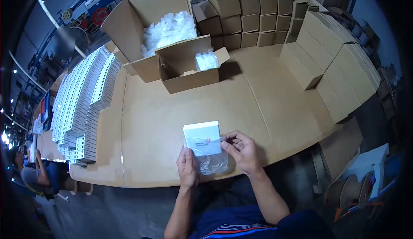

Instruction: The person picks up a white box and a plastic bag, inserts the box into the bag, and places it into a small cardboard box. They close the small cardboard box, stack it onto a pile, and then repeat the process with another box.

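A small white box point(202, 132) is partly inside a clear plastic bag point(214, 163), its upper end sticking out. My left hand point(188, 166) holds the left side of the bagged box, thumb toward the front. On the right side, my right hand point(241, 152) pinches the bag's edge between thumb and fingers. Both hands are just above the front edge of the cardboard-covered table point(172, 118). Beyond them stands an open brown carton point(189, 83) with a wrapped bundle point(207, 61) inside its right end.
A large open carton point(129, 24) holds clear plastic bags point(170, 30) at the back. Stacked white boxes point(81, 93) fill the left side. Brown cartons point(251, 17) line the back right, with more point(344, 78) at the right edge. Another person point(36, 174) sits far left.
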### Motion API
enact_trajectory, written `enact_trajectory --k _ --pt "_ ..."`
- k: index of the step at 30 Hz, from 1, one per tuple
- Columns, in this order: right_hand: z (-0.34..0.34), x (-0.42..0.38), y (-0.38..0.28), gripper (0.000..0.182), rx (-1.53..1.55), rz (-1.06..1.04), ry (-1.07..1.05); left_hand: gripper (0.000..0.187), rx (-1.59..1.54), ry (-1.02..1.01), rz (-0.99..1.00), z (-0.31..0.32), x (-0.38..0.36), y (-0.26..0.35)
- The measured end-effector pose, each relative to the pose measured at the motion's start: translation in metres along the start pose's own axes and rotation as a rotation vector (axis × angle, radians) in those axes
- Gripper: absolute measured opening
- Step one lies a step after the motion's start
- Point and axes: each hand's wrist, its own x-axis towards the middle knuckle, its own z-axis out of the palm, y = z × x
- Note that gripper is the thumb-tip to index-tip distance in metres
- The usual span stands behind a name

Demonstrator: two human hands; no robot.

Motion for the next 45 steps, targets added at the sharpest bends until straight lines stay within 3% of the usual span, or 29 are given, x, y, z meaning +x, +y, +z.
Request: enact_trajectory --k 4,9,12,15,18,19,22,23,26,29,32,36,40,41,45 --pt "-0.001 0.0 -0.001 0.011 0.087 -0.125 0.014 0.048 0.12 -0.039 0.086 -0.009 0.001 -0.002" --pt "-0.008 0.001 0.001 0.008 0.206 -0.118 -0.099 0.058 0.305 -0.15 0.167 -0.007 -0.001 0.006" --pt "-0.003 0.001 -0.001 0.008 0.259 -0.156 -0.144 0.059 0.209 -0.127 0.145 -0.01 -0.001 -0.003" --pt "0.013 -0.001 -0.009 0.009 0.324 -0.124 -0.046 0.061 0.057 -0.157 0.049 -0.008 -0.001 0.002" --pt "0.016 0.002 0.004 0.009 0.293 -0.148 0.088 0.063 0.209 -0.149 0.032 -0.003 0.0 0.006" --pt "0.021 0.002 0.0 0.011 0.281 -0.166 0.135 0.061 0.164 -0.213 0.009 0.001 -0.001 0.01" --pt "0.024 0.002 0.001 0.012 0.072 -0.232 0.173 0.054 0.479 -0.249 0.032 0.018 -0.006 0.03" --pt "0.027 0.0 -0.003 0.012 0.036 -0.256 0.181 0.043 0.51 -0.211 0.024 0.008 -0.003 0.016" --pt "0.03 -0.003 -0.006 0.012 0.003 -0.264 0.211 0.034 0.286 -0.051 -0.144 0.005 -0.003 0.01" --pt "0.029 -0.006 -0.023 0.018 0.112 -0.067 0.154 0.028 0.148 0.008 -0.151 0.012 0.0 0.021" --pt "0.021 -0.004 -0.023 0.026 0.169 -0.301 0.029 0.028 0.094 0.09 -0.139 0.019 0.002 0.028" --pt "0.0 -0.002 -0.023 0.02 -0.202 -0.355 -0.22 0.023 0.148 0.079 -0.112 0.012 0.004 0.023" --pt "0.0 0.001 -0.031 0.025 -0.457 -0.202 -0.266 0.021 0.161 0.099 -0.086 0.019 0.002 0.022" --pt "0.003 0.003 -0.032 0.03 -0.483 -0.295 -0.222 0.02 0.152 0.113 -0.071 0.022 0.002 0.023" --pt "-0.001 0.003 -0.033 0.034 -0.516 -0.204 -0.229 0.02 0.095 0.112 -0.075 0.006 0.001 0.014"
